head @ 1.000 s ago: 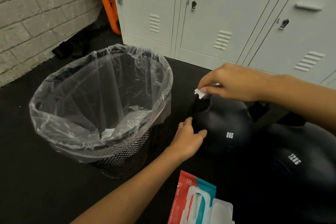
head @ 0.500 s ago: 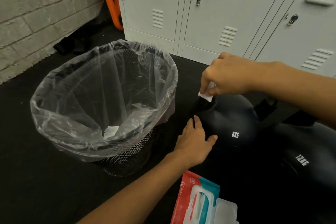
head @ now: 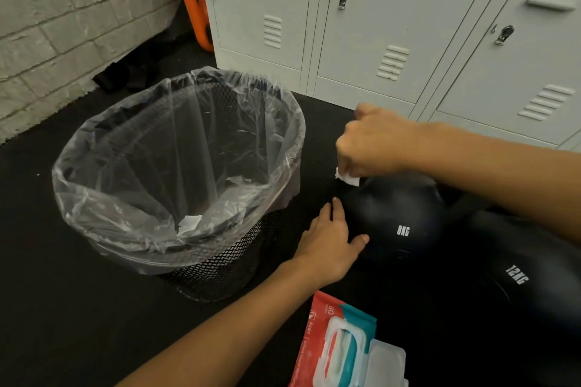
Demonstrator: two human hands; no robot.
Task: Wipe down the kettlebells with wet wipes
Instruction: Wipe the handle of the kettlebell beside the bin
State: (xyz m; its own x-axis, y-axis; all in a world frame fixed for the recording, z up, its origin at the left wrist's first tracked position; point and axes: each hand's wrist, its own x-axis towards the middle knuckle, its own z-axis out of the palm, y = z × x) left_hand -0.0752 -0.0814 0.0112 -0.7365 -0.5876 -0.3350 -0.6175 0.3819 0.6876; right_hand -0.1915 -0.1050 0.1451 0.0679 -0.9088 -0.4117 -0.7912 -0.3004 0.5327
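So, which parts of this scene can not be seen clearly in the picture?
- 8KG kettlebell handle, head view: hidden behind the right hand and its wet wipe.
- 12KG kettlebell: black on black floor, top crossed by the right forearm.
- Wet wipes pack: cut by the bottom edge, small print unreadable.
- Left hand palm: faces down on the 8KG kettlebell.

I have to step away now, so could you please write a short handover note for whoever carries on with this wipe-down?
Right hand: pinching a small white wet wipe against the top of the black 8KG kettlebell.
Left hand: open, fingers flat on that kettlebell's side, steadying it.
Black 12KG kettlebell sits beside it, untouched.
Red-and-teal wipe pack lies near, lid open.
One used wipe lies in the lined black mesh bin.
Left: finish the 8KG, bin the wipe, then do the 12KG.
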